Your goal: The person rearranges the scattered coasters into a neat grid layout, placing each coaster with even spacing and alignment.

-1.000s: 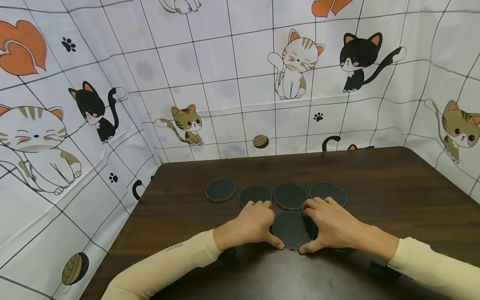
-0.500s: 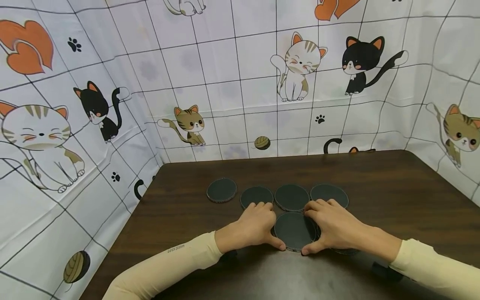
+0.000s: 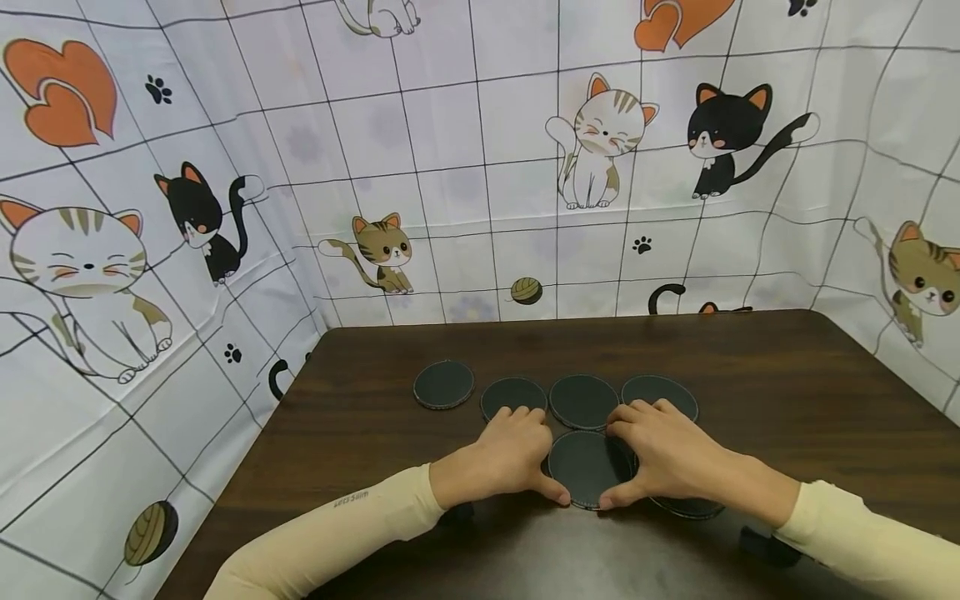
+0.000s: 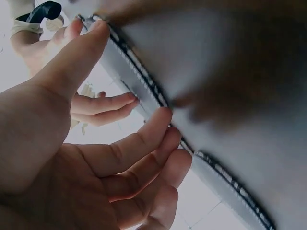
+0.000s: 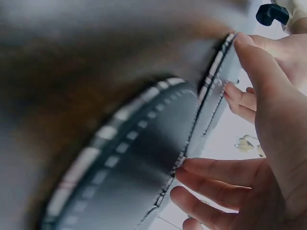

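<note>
A dark round coaster with a stitched rim lies on the brown table between both hands. My left hand grips its left side, thumb at the near edge and fingers at the far side. Opposite, my right hand curls round the right side in the same way, and the two thumb tips stand a little apart at the near rim. The left wrist view shows the thumb and fingertips along the stitched edge. Another coaster sits partly hidden under the right hand and forearm; it looms large in the right wrist view.
Behind the hands, a row of similar coasters lies on the table: a left one set apart, then one, a middle one and a right one close together. A cat-print cloth hangs behind and at both sides.
The head view has tilted up slightly, so the scene sits a little lower. Both hands keep their places on the coaster, and more of the coaster under the right wrist shows.
</note>
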